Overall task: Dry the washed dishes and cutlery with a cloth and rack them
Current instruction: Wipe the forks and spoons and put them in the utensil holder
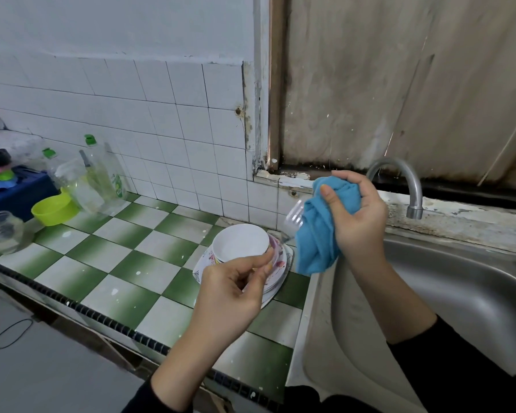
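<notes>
Centre right, one blue cloth point(316, 234) and one clear container point(294, 217) in right hand point(358, 222) grip; left hand point(233, 290) curled by one white bowl point(240, 241), hold unclear.

Diffuse, cool, moderately bright light; shadows faint. Soft sheen on stainless steel sink basin point(474, 293). Wide-angle bowing of white wall tiles point(161, 114) toward left edge; corners soft.
</notes>
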`<state>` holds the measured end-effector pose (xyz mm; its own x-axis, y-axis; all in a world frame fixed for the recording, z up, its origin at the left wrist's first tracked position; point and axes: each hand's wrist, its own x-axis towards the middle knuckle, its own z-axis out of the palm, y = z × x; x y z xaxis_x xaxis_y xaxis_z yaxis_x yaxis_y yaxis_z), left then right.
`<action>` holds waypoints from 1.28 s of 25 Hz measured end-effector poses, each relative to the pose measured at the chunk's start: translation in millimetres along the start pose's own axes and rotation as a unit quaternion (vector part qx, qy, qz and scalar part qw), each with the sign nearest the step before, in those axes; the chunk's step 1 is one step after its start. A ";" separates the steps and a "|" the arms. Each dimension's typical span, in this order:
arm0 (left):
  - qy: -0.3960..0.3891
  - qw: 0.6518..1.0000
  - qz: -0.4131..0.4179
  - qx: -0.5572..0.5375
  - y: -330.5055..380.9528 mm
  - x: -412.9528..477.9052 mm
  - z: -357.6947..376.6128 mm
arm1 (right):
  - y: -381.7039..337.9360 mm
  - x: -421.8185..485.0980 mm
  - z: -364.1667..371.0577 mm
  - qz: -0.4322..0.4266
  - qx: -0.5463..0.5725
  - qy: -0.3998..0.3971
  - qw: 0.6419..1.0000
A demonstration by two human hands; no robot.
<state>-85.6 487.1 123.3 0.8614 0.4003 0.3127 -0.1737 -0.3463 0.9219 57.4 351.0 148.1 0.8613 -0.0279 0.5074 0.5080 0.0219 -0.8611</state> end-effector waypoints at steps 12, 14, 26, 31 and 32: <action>0.041 0.993 -0.010 -0.110 5.6 -5.2 42.3 | -15.0 -47.4 20.0 0.204 0.248 -0.113 0.940; 0.002 0.995 -0.014 -0.097 5.6 -5.3 37.0 | -16.2 -47.3 14.3 0.243 0.279 -0.129 0.920; 0.027 0.993 0.111 0.024 36.8 45.3 7.9 | -21.4 -40.2 4.9 0.091 0.163 -0.244 0.952; 0.109 0.985 0.129 -0.039 32.7 53.1 15.0 | -20.8 -36.3 0.1 0.092 0.127 -0.324 0.933; 0.124 0.983 0.132 -0.037 31.3 55.5 16.3 | -20.1 -33.9 -3.7 0.089 0.107 -0.351 0.926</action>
<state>-35.4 484.7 165.7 0.6403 0.5024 0.5810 -0.4176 -0.4071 0.8123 17.9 347.8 148.1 0.6902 0.6494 0.3191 0.2827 0.1640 -0.9451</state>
